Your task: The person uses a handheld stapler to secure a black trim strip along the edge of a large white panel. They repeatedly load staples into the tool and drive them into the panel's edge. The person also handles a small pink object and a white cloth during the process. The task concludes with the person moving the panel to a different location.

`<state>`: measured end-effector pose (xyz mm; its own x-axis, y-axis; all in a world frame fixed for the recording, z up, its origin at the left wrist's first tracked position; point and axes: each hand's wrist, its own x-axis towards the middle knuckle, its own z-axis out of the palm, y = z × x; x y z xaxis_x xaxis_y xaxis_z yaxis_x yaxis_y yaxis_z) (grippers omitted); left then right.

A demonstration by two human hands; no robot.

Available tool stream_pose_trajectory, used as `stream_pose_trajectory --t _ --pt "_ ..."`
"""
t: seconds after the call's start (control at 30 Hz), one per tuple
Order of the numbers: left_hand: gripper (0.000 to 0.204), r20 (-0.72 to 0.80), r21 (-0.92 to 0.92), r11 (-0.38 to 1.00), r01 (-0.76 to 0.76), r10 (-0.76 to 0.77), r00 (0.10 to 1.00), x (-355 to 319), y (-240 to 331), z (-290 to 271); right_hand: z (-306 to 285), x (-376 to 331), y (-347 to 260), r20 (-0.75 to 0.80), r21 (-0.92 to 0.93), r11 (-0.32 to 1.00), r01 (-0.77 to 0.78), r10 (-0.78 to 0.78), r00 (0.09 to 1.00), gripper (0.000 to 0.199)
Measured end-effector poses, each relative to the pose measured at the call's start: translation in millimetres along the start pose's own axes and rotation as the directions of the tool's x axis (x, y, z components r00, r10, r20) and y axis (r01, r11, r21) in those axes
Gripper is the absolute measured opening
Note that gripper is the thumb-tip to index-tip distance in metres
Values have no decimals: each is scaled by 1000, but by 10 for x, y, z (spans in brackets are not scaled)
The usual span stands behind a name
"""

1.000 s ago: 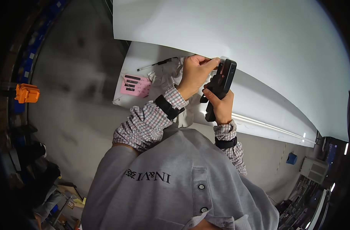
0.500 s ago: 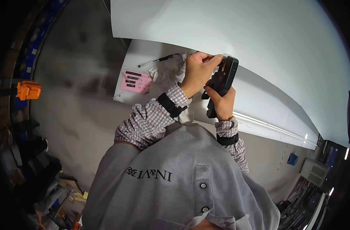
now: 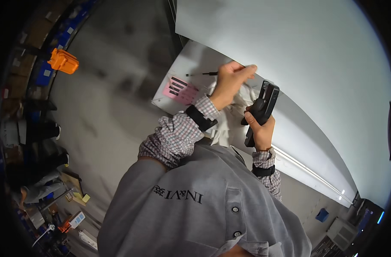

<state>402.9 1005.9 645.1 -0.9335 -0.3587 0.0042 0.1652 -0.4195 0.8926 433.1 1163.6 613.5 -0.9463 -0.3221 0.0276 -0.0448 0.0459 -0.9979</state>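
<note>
My right hand (image 3: 264,128) is wrapped round a black handheld tool (image 3: 268,100) with a grip and a long, boxy head. My left hand (image 3: 230,83) is closed in a pinch, its fingertips beside the lower edge of the large white panel (image 3: 290,38). Whatever lies between those fingertips, if anything, is too small to make out. Crumpled white material (image 3: 242,96) lies under and between my hands. Left of my left hand, a pink card (image 3: 181,90) with dark bars and a black pen (image 3: 202,74) lie on the white table (image 3: 161,96).
The panel overhangs the table's far and right side. A bright strip (image 3: 307,171) runs along the table's near right edge. An orange object (image 3: 63,61) and shelves with boxes stand at the far left. A blue object (image 3: 322,215) and a pale, grilled unit (image 3: 342,232) sit lower right.
The view has turned, so the table and panel appear further right. My right hand has drawn the tool away from my left fingertips, leaving a gap. More crumpled white material shows.
</note>
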Motion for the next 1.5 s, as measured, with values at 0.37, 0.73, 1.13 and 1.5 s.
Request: stream_pose_trajectory --t 0.37,0.73,1.13,1.5 --pt "13 100 -4 1000 22 -22 995 156 419 -203 118 82 -332 12 -178 984 24 -22 1000 32" --pt "16 218 97 995 22 -42 975 102 250 227 157 123 -467 -86 20 1000 -17 19 996 23" --pt "15 238 201 979 -34 -15 971 182 135 181 181 178 -485 -136 -13 997 -74 71 988 16" --pt "14 155 95 994 -44 29 987 211 144 32 133 195 -364 -18 -125 988 -94 93 996 39"
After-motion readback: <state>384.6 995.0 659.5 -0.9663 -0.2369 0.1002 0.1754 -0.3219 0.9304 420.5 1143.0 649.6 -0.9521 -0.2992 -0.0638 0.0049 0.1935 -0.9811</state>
